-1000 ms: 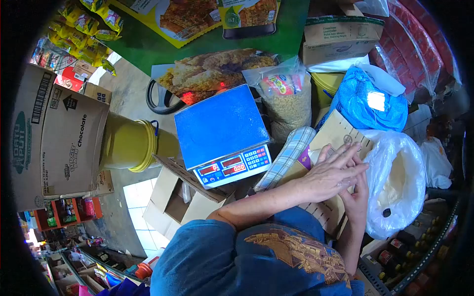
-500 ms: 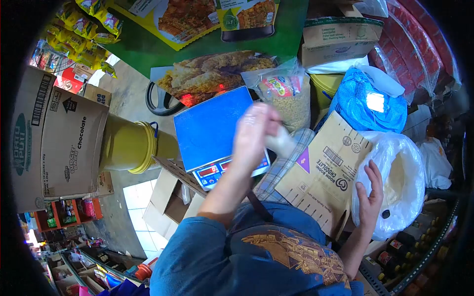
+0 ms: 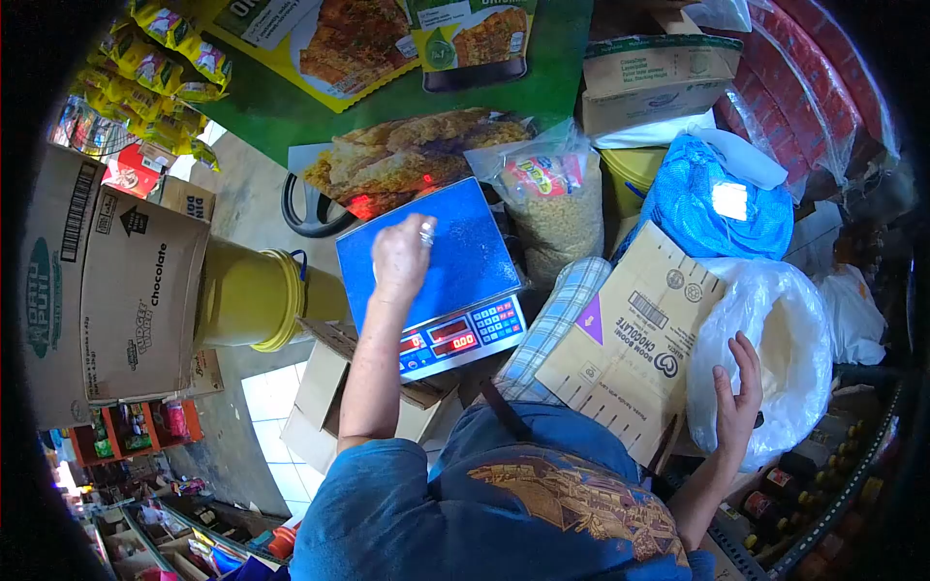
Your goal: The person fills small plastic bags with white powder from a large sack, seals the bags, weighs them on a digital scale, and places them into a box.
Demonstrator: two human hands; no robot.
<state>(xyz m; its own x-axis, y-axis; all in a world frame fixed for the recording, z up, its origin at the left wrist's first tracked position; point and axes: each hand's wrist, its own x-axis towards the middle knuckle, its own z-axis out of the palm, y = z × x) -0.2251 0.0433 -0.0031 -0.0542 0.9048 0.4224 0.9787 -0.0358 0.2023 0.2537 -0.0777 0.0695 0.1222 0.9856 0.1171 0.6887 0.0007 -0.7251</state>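
Note:
My left hand is closed in a fist over the blue plate of a digital scale. Something small and shiny shows at its knuckles, and whatever the fingers hold is hidden beneath them. Pale specks are scattered on the plate, and a red display reads 0.00. My right hand is open, fingers apart, beside a white plastic bag with a wide mouth and pale contents. Between the hands lies a flattened chocolate carton, with a plaid cloth along its left side.
Behind the scale stand a clear bag of beige pieces and a green food poster. A blue net sack is at right. On the left are a tall cardboard box and a yellow bucket. Bottles stand lower right.
My left hand has swung left from the scale's right edge onto its plate. The whitish thing it held is out of sight. My right hand has barely moved.

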